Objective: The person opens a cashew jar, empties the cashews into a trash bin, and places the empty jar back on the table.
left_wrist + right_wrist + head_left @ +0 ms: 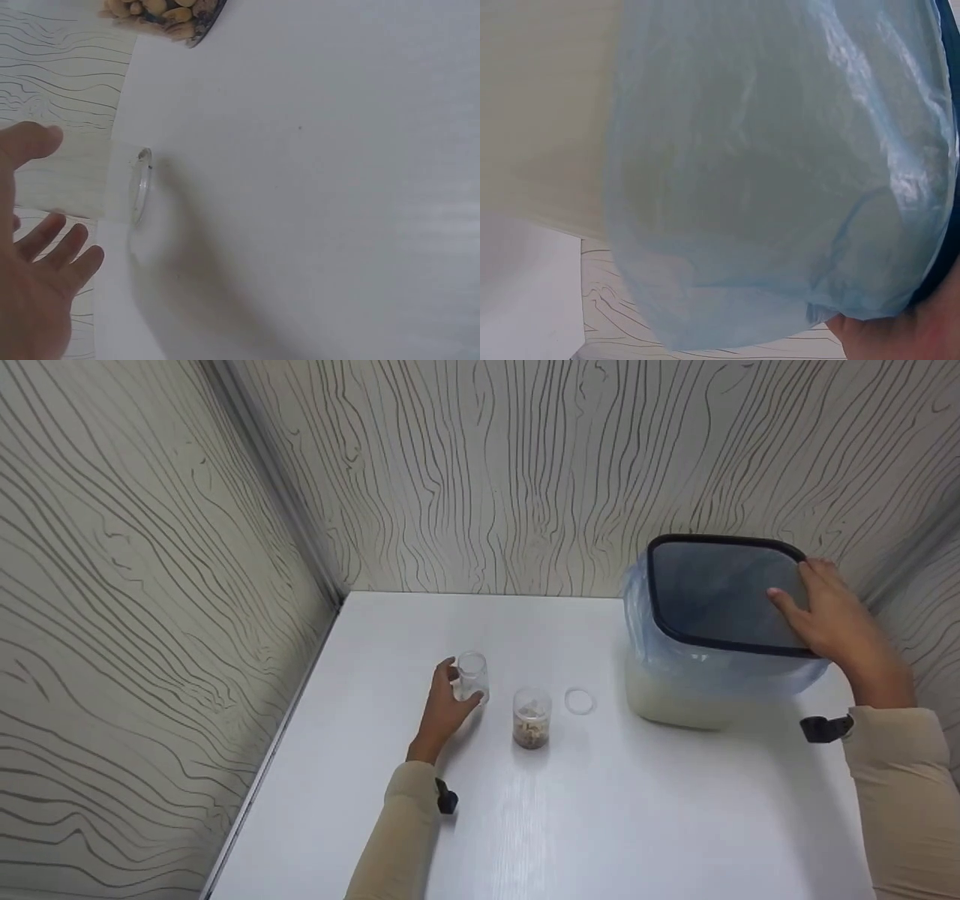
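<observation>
A small clear jar [472, 679] stands on the white table between the thumb and fingers of my left hand [445, 706]. In the left wrist view, those fingers [88, 261] are spread and relaxed around the jar's base [141, 187]; contact is hard to tell. My right hand [840, 619] grips the right side of the dark rim [731, 646] of a trash bin [675, 701], its thumb over the inside. A blue plastic bag [765, 172] lines the bin and hangs over its outside, above part of the hand.
Right of the left hand stands a second clear jar [532, 720], partly filled with small brownish pieces. Beside it lies a thin clear ring [579, 701]. Wood-patterned walls [480, 472] border the table [600, 817] at the back and left.
</observation>
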`<state>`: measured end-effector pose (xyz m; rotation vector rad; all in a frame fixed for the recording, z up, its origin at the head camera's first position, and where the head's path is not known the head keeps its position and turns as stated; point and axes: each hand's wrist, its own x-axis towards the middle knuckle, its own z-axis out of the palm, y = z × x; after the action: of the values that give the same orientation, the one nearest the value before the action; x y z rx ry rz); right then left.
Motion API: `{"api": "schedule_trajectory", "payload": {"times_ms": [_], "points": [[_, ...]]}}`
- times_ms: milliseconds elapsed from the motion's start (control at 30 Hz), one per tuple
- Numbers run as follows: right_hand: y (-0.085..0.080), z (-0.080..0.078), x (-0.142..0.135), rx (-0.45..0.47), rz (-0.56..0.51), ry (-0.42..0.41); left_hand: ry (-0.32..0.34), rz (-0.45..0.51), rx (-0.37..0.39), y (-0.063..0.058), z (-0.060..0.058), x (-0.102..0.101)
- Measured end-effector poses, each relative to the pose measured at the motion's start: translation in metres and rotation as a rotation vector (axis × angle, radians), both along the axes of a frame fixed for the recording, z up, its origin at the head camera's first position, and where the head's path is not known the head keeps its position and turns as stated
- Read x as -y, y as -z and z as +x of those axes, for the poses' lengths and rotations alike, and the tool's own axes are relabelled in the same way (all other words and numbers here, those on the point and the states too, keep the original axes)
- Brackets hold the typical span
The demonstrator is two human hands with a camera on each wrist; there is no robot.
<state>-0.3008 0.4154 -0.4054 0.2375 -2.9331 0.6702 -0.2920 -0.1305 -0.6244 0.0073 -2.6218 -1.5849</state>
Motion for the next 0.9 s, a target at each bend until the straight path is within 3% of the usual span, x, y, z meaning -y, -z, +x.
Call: {"api": "schedule_trajectory", "payload": {"times_ms": [300, 900], "points": [[-0.002, 0.003, 0.003, -0.038, -0.035, 0.060, -0.010, -0.005, 0.005, -0.004, 0.006, 0.002], [-0.006, 0.006, 0.005, -0.136, -0.029, 0.078, 0.004, -0.027, -0.040, -0.014, 0.018, 0.006]]}}
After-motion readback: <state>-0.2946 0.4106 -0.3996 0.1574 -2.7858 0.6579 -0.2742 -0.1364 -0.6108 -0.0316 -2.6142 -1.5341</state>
